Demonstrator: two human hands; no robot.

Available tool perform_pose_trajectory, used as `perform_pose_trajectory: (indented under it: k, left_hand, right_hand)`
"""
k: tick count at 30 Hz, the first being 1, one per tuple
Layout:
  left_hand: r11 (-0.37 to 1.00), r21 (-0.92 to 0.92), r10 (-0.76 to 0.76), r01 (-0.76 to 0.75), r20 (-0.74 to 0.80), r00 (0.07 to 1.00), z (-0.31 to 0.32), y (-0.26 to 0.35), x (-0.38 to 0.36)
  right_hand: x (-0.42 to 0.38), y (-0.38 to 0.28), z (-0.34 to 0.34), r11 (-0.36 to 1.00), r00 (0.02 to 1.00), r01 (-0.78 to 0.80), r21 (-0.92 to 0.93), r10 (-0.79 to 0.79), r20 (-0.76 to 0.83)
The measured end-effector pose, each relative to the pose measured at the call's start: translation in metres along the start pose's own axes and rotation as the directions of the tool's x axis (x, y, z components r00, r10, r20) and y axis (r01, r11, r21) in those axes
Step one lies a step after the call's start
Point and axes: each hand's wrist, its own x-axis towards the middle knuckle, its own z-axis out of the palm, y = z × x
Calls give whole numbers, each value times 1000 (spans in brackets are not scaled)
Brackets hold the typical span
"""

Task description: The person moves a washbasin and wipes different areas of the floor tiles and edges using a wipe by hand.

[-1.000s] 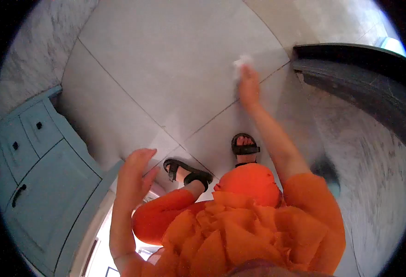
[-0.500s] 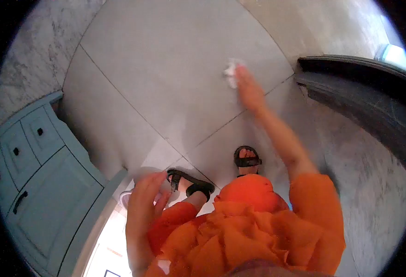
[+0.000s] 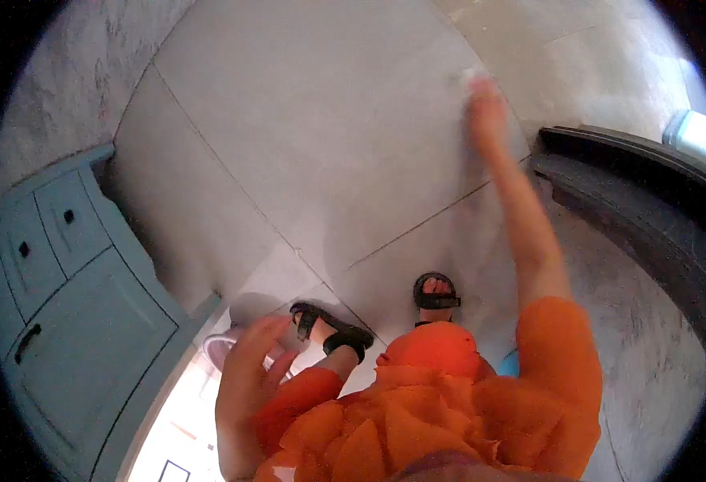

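My right hand (image 3: 488, 114), smeared by motion, is stretched far forward over the grey tiled floor (image 3: 313, 104), near where it meets the wall. A crumpled white cloth or tissue (image 3: 470, 75) shows at its fingertips, pressed down at floor level. Which of the two it is, I cannot make out. My left hand (image 3: 255, 353) hangs by my bent left knee, its fingers partly spread with nothing seen in them. Close to it are the black sandal (image 3: 329, 325) on my left foot and a pale round rim (image 3: 218, 347), mostly hidden.
A blue-green cabinet (image 3: 87, 337) with black handles stands on the left. To the right, a dark ledge or step (image 3: 610, 181) juts out from the wall. My right foot wears another black sandal (image 3: 437, 292). A light blue object (image 3: 694, 136) is at the far right.
My right hand has slid forward and to the right across the floor with the white cloth or tissue, nearer the wall. My left hand has stayed about where it was.
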Motion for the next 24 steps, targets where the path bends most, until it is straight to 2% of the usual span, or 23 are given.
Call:
perform_pose_trajectory:
  k: [2,3,5,6,7,9,12,13,14,15,16,17,18,19,20,21,22,23,24]
  left_hand:
    - [995,98,-29,33,-36,999,5,-13,-9]
    - [997,51,-60,63,-54,997,7,-14,-9]
    - [993,72,-94,98,-56,994,7,-19,-19]
    - [990,84,-108,113,-59,992,10,-22,-25]
    - [987,107,-112,120,-78,991,14,-30,-29]
    - [975,180,-105,133,-154,982,20,-19,-34]
    - [957,252,-102,143,-168,981,24,-15,-53]
    - [960,247,-96,131,-152,984,26,-20,-58]
    - [964,238,-88,121,-143,986,31,-23,-70]
    - [966,234,-75,114,-169,983,42,-27,-77]
    - [967,232,-55,101,-200,978,59,-37,-83]
    - [970,228,-35,86,-219,975,65,-50,-85]
    - [973,221,-13,66,-230,973,64,-60,-87]
    - [977,188,-63,98,-187,980,58,-59,-83]
    - [981,183,-35,71,-190,981,60,-64,-76]
    - [981,184,-16,52,-195,981,71,-70,-68]
    - [984,173,7,28,-202,979,79,-75,-65]
    - [996,91,18,-3,-165,986,83,-78,-63]
    - [998,58,15,-8,-131,991,84,-74,-62]
  right_hand:
    - [33,22,-5,942,975,-222,-250,207,-86]
    - [33,7,4,975,983,-168,-145,153,-106]
    - [24,-56,27,997,987,-35,63,44,-156]
    - [2,-103,31,995,996,85,60,-84,-13]
    - [-22,-151,27,945,982,178,275,-187,5]
    - [-87,-218,81,910,943,167,379,-259,208]
    - [-115,-240,86,817,807,473,329,-552,211]
    - [-99,-232,64,870,829,239,431,-414,376]
    - [-73,-213,21,878,789,-9,479,-288,542]
    - [-47,-191,-7,636,777,-473,610,-26,629]
    - [-41,-111,44,713,942,-118,691,-140,305]
    - [-24,-63,34,919,944,324,225,-299,-136]
    - [-15,-36,19,973,981,163,163,-143,-129]
    - [-6,-9,5,995,993,-5,101,17,-119]
    - [-5,-11,-22,970,960,28,-241,-94,-265]
    - [-14,-29,-20,997,982,-80,12,81,-168]
    - [-25,-57,-13,950,976,-206,237,218,-28]
    - [-47,-85,18,993,996,-16,114,26,-87]
    - [-69,-114,47,986,975,166,-27,-168,-144]
